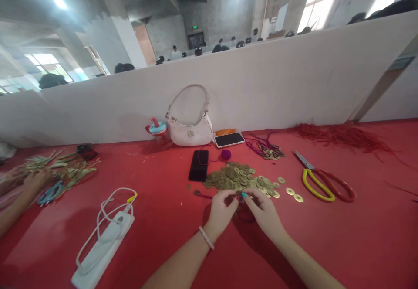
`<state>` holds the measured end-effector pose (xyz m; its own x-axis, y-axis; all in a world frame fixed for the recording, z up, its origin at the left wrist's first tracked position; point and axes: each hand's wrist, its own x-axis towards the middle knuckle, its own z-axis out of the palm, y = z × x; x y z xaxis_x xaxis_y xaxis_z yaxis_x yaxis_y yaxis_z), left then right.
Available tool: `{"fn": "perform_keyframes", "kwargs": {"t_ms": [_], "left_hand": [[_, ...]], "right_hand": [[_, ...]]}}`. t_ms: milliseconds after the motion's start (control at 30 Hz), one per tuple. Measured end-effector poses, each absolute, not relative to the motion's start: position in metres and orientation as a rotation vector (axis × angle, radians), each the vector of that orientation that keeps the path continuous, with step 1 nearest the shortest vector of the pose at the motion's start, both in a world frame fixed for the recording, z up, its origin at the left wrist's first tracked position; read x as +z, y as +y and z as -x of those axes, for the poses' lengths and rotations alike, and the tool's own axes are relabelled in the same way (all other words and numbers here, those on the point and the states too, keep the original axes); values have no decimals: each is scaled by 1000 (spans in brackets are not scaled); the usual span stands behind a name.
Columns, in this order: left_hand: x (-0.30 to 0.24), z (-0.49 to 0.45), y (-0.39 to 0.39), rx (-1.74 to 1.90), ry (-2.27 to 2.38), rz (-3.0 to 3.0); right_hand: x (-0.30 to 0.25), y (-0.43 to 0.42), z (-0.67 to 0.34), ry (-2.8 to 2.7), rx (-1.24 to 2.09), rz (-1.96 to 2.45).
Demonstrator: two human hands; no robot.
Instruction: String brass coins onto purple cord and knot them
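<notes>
My left hand (pixel 222 210) and my right hand (pixel 264 212) meet at the front of a pile of brass coins (pixel 235 176) with square holes. Both are closed, thumbs and fingertips pinched together. A purple cord (pixel 205 196) runs out from the left hand to a single coin (pixel 196 192) on the table. Between the fingertips, a small dark piece that looks like a coin is mostly covered. A loop of dark cord (pixel 246 215) hangs below the fingers. To the right of the pile lie several loose coins (pixel 290 191).
Scissors (pixel 318 180) lie right on the red table (pixel 326 245). Behind the coins are a black phone (pixel 198 165), purple yarn ball (pixel 226 154), strung coins (pixel 273 151), white phone (pixel 229 139), handbag (pixel 191 132) and cup (pixel 160 134). A power strip (pixel 104 249) and another person's hand (pixel 37 180) are left.
</notes>
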<state>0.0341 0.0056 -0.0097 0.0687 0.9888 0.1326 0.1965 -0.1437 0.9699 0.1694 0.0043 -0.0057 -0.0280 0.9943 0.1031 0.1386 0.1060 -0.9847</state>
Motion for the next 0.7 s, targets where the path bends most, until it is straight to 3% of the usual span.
{"fn": "perform_keyframes", "kwargs": {"t_ms": [267,500,700], "left_hand": [[-1,-36,3,1201,1403,-1565],[-1,-32,1,1236,1502,-1716],[0,-29,-3,1172,1562,-1821]], "right_hand": [[-2,-1,-167,-1288,1169,1192],[-9,-3,-166,-1560,1032,1163],[-2,-7,-160,-1503,1272,1092]]}}
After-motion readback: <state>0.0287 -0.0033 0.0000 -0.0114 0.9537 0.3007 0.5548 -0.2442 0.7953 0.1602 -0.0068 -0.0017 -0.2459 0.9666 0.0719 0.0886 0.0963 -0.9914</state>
